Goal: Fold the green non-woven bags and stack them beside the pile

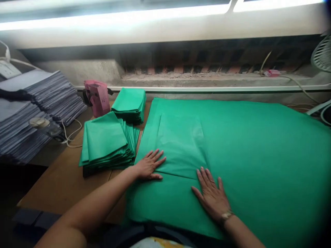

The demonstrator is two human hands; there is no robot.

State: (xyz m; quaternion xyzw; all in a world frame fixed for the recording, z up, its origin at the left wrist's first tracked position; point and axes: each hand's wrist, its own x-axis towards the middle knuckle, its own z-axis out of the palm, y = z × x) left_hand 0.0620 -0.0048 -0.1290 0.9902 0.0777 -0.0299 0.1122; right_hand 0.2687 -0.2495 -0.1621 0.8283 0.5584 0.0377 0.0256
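Observation:
A large green sheet (pixel 258 148) covers the work surface, and a smaller folded green piece (pixel 181 137) lies flat on its left part. My left hand (pixel 150 166) rests with spread fingers at the lower left corner of the folded piece. At its lower right corner, my right hand (pixel 210 194) lies palm down, fingers apart, a watch on the wrist. Neither hand grips anything. To the left of the sheet sit a front stack of folded green pieces (pixel 104 139) and a neater stack (pixel 129 100) behind it.
A pink object (pixel 97 98) stands behind the green stacks. Tall stacks of grey-white sheets (pixel 58 96) are at the left, near a white cable (pixel 68 137). A fan (pixel 323 53) is at the far right. A bright tube light (pixel 116 19) runs overhead.

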